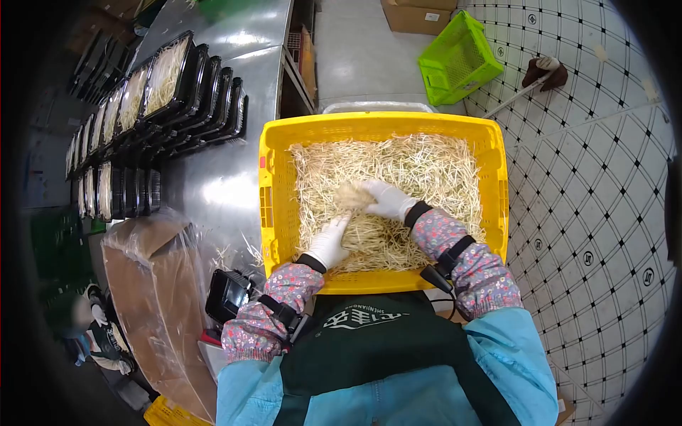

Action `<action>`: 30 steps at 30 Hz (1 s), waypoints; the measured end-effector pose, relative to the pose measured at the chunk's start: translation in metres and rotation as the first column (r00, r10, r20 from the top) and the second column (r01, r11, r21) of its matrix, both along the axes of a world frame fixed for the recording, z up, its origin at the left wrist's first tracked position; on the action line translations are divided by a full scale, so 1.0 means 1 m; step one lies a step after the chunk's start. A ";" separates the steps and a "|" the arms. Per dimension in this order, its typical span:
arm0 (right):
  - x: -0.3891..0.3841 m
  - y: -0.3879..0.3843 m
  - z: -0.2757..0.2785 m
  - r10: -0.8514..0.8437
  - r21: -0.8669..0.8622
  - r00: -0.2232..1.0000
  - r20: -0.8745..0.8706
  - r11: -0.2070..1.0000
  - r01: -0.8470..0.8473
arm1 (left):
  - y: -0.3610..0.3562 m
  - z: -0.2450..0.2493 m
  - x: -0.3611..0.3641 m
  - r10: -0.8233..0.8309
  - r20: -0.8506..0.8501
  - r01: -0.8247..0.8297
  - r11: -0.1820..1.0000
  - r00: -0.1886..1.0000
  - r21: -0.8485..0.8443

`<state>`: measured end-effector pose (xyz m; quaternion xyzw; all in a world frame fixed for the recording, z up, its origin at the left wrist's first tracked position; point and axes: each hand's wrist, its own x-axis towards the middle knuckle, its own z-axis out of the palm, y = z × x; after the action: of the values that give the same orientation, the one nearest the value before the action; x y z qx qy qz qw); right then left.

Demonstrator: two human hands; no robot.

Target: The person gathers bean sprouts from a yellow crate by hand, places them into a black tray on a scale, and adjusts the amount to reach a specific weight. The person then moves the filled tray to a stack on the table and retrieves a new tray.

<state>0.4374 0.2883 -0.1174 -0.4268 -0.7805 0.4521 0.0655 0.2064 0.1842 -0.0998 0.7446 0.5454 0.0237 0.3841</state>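
A yellow plastic crate [273, 177] in front of me is full of pale bean sprouts [419, 167]. Both my hands wear white gloves and reach into it. My left hand [329, 241] lies on the sprouts near the crate's front left, fingers pointing up and away from me. My right hand [386, 199] is in the middle of the crate, closed around a clump of sprouts [352, 195]. The two hands are close together, with the clump between them.
A steel table [213, 184] to the left bears rows of black trays [167, 78], some filled with sprouts. An empty black tray [227, 295] sits by my left elbow, next to a plastic-wrapped cardboard box [153, 284]. A green crate [458, 60] and a mop [543, 71] lie on the floor beyond.
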 end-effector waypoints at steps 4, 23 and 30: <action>-0.014 -0.003 -0.020 0.234 -0.011 0.936 0.264 0.971 -0.240 | -0.012 -0.002 -0.033 0.096 0.075 -0.093 0.995 0.993 -0.037; -0.082 -0.066 -0.005 0.139 0.221 0.839 0.527 0.930 -0.293 | -0.172 0.104 -0.215 0.777 0.624 -0.997 0.058 0.079 0.054; -0.081 -0.012 -0.001 0.086 0.138 0.799 0.595 0.969 -0.207 | -0.227 0.085 -0.242 0.873 0.487 -0.960 -0.159 -0.027 0.232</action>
<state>0.3569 0.2763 -0.1187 -0.4745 -0.8339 0.2237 -0.1714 -0.0359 -0.0428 -0.0151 0.1922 0.8437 0.4958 0.0736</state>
